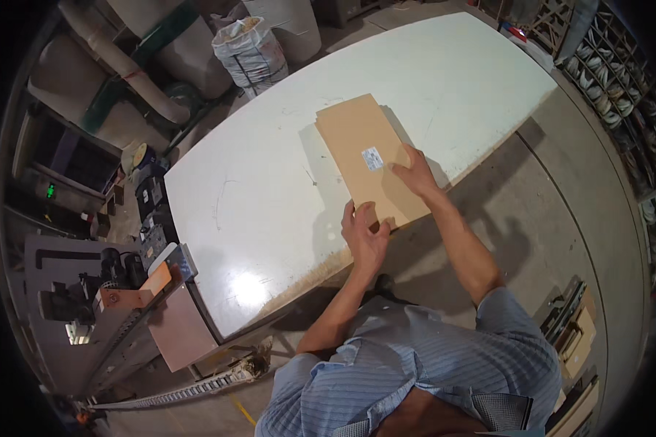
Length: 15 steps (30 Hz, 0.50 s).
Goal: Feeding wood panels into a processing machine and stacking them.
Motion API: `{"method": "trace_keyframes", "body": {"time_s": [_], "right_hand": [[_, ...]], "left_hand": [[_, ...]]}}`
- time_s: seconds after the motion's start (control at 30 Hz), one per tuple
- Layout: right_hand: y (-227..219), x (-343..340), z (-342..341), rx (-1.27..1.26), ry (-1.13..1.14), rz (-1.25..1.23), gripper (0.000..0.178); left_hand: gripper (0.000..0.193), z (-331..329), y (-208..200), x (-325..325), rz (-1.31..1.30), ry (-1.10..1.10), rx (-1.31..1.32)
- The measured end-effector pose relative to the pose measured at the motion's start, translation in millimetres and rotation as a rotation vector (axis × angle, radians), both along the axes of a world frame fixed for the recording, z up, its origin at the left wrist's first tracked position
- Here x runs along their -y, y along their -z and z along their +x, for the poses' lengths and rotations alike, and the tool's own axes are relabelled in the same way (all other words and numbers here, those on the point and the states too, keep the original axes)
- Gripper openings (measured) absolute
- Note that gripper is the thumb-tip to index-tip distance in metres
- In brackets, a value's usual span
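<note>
A flat, rectangular stack of brown boards (364,135) lies tilted at an angle on the white table, its near end at the front edge. Their far left corners do not quite line up, so more than one sheet shows. A small white printed label (372,159) sticks to the top face. My right hand (418,175) grips the right long edge, thumb on top and the other fingers partly hidden at the side. At the near left corner, my left hand (366,231) curls its fingers and thumb around the edge.
The white table (233,189) has a worn, brownish front edge. At its left end stands a machine with an orange bracket (157,279) and a metal rail. Beyond it are large ducts (131,73) and a stuffed white sack (249,54). A rack of bundled items (608,80) stands far right.
</note>
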State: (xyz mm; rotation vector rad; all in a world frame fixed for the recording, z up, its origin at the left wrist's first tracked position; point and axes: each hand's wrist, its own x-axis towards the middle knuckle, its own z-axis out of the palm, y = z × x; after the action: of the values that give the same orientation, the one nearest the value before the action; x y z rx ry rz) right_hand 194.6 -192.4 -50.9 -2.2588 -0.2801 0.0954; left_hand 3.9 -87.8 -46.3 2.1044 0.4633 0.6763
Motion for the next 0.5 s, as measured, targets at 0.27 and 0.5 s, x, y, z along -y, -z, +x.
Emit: {"method": "trace_keyframes", "body": {"time_s": [0.27, 0.5], "right_hand": [[-16.9, 2.9, 6.9, -0.242, -0.195, 0.309, 0.075], [-9.3, 19.0, 40.0, -0.663, -0.214, 0.558, 0.076]], "left_hand": [[0.063, 2.4, -0.1, -33.7, -0.488, 0.057, 0.037], [0.086, 45.9, 36.3, -80.2, -0.867, 0.134, 0.031]]}}
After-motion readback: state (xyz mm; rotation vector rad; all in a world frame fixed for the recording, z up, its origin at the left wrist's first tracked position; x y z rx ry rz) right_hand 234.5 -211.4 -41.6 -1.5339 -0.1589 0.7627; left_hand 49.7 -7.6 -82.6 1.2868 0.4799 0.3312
